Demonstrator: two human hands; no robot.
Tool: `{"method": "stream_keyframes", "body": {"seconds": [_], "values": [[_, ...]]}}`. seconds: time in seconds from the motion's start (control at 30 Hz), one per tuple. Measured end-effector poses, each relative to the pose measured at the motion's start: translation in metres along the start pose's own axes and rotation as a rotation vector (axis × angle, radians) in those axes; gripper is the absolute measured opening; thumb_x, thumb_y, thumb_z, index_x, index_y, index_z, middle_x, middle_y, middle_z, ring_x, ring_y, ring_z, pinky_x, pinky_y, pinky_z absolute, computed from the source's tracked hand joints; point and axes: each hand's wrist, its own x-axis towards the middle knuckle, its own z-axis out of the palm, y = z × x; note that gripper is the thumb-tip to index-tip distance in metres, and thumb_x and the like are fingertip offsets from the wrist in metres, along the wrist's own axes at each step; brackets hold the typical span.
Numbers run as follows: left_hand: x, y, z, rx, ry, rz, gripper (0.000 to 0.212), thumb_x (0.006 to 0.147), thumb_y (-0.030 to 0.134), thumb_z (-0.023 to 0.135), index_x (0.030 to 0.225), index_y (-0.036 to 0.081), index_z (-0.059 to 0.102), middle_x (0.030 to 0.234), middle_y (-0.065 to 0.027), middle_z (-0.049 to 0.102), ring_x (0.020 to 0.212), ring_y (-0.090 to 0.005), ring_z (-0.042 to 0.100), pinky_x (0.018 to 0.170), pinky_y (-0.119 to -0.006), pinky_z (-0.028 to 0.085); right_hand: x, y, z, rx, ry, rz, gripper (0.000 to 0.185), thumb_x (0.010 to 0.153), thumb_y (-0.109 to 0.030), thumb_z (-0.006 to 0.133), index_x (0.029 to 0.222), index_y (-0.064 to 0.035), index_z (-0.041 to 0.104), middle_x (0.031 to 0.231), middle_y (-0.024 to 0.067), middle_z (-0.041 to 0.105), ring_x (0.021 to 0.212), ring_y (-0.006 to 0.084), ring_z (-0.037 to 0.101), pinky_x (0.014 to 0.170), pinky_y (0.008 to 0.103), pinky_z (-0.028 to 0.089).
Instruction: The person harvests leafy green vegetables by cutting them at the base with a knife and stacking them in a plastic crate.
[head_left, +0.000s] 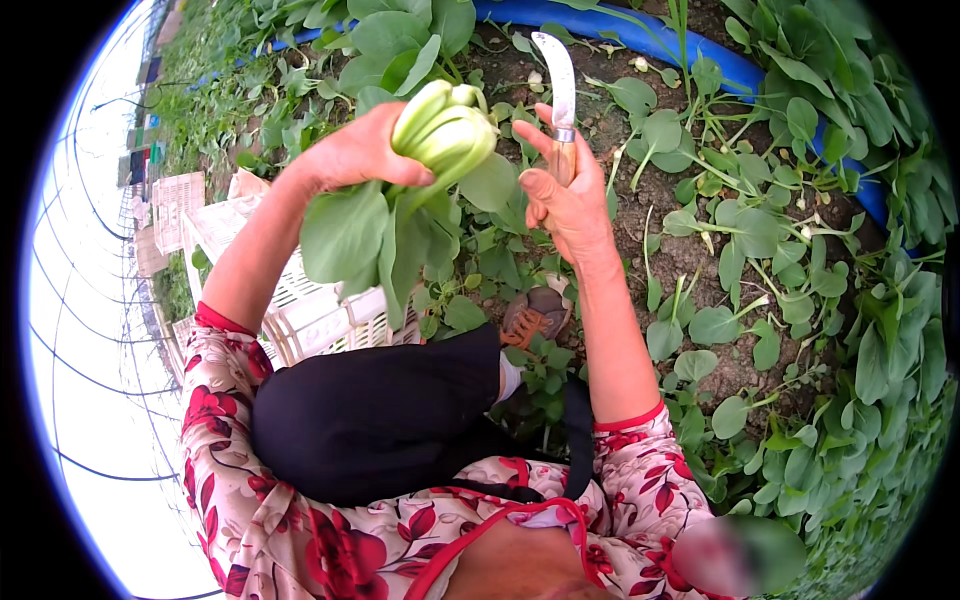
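A head of bok choy (450, 139), its pale base up and its green leaves hanging down, is gripped in my left hand (367, 154). Beside it, on the right, my right hand (566, 195) holds a knife (559, 82) by its wooden handle, with several fingers partly spread. The curved metal blade points up and away from me and does not touch the bok choy. Loose leaves and small cut stems (750, 232) lie on the brown soil to the right of my right hand.
White plastic crates (315, 315) stand at the left beside my bent knee. A blue hose (637, 30) curves across the far side and down the right. Growing leafy greens (885, 337) fill the right edge. My shoe (536, 315) rests among low plants.
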Motion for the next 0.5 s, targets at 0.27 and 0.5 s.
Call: {"method": "stream_keyframes", "body": {"seconds": [0.27, 0.5], "values": [[0.036, -0.04, -0.009, 0.867, -0.081, 0.08, 0.056, 0.057, 0.021, 0.075, 0.107, 0.0, 0.061, 0.125, -0.0231, 0.054, 0.098, -0.033, 0.064, 0.085, -0.039, 0.052, 0.041, 0.065, -0.009, -1.189, -0.088, 0.41, 0.039, 0.09, -0.027, 0.051, 0.112, 0.0051, 0.05, 0.1, 0.0309, 0.063, 0.096, 0.0461, 0.061, 0.088, 0.0502, 0.046], [0.066, -0.086, 0.014, 1.217, -0.326, -0.16, 0.05, 0.055, 0.022, 0.079, 0.099, 0.002, 0.067, 0.126, -0.0211, 0.055, 0.1, -0.0322, 0.065, 0.082, -0.04, 0.054, 0.053, 0.114, -0.016, -1.246, -0.076, 0.527, 0.041, 0.093, -0.028, 0.049, 0.114, 0.0061, 0.05, 0.107, 0.0313, 0.062, 0.103, 0.0465, 0.059, 0.092, 0.0502, 0.045]]}}
